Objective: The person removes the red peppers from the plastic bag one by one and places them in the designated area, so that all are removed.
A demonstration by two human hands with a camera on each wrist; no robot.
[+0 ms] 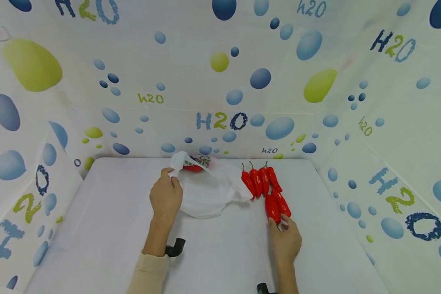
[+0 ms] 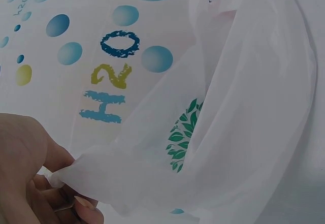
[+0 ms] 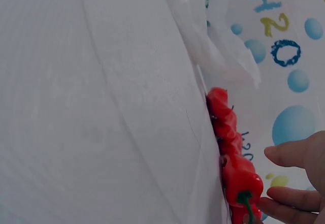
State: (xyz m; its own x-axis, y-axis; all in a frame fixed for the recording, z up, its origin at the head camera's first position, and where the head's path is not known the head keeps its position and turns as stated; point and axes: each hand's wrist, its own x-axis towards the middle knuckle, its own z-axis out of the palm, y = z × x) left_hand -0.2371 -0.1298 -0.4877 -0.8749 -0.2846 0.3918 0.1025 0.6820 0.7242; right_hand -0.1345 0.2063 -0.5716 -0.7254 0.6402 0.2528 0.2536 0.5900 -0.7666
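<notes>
Six peppers (image 1: 264, 182) at our bag's (image 1: 206, 198) three o'clock: left grip (image 1: 166, 196) pinches it; spread right grip (image 1: 286, 240), seemingly mid-pick, should close next.

The bare left hand (image 1: 166, 195) is held forward with thumb and fingers curled into a pinch, its forearm (image 1: 158, 234) partly covered by a beige cloth sleeve (image 1: 148, 271), while the bare right hand (image 1: 286, 241) is held nearer the body, thumb spread from extended fingers.

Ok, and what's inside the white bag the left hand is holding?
A red patch shows at the opening of the white bag; I can't tell whether it's contents or print. The bag's folds cover the rest.
</notes>
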